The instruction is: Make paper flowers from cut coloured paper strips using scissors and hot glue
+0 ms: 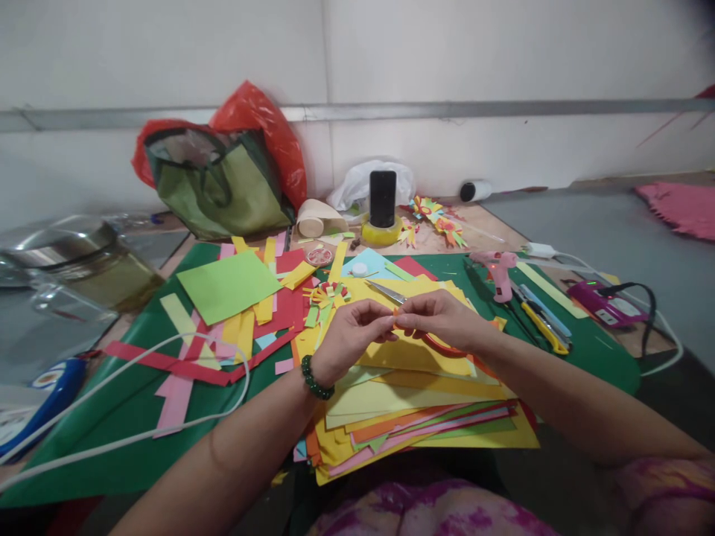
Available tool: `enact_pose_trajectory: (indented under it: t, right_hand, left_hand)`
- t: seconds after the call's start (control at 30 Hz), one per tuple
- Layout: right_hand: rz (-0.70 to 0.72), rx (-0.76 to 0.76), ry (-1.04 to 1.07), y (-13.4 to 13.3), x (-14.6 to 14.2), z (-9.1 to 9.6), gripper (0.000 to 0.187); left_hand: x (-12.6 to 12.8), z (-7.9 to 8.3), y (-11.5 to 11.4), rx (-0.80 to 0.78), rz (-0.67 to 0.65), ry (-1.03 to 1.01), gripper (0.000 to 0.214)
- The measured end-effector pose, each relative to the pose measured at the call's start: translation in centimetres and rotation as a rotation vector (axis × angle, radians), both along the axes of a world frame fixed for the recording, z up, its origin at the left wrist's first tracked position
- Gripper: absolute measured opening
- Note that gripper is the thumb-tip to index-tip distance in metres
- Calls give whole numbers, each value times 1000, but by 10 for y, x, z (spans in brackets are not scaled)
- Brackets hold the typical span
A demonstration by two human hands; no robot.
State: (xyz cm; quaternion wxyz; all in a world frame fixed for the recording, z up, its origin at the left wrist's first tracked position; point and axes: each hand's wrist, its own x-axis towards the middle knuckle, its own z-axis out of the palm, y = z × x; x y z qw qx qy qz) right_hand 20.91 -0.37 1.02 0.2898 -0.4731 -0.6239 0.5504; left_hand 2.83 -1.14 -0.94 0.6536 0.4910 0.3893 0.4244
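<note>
My left hand and my right hand meet above a stack of coloured paper sheets. Both pinch a small orange paper piece between fingertips. A green bead bracelet circles my left wrist. Scissors lie just behind my hands, their red handles partly under my right wrist. A small folded paper flower rests to the left of the scissors.
A green mat carries paper strips, a light green sheet and a white cord. A pink glue gun, yellow cutter, phone on a tape roll, green bag and glass jar stand around.
</note>
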Motion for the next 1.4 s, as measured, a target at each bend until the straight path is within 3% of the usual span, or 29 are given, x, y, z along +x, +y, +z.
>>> enact_pose_trajectory:
  t: [0.2,0.4,0.7,0.93,1.13,1.4]
  right_hand:
    - [-12,79,-34,-3,-1,0,28]
    - [-72,302,-110,-10,-6,-1,23]
    - [-61,440,-202,-15,-8,2,23]
    - [-55,299,-131,-8,-11,-5,16]
    - [-80,9,61,-3,-12,-3,25]
    - [-129,0,106,-3,-16,-2,32]
  left_hand:
    - [2,-3,-1,63,-2,-19,38]
    - [0,-2,-2,161,6,35,36]
    - [-1,1,-3,244,24,143,25]
    - [-2,1,0,336,134,217,20]
    - [2,-1,-2,168,185,80,26]
    - [4,-1,-2,101,250,14,30]
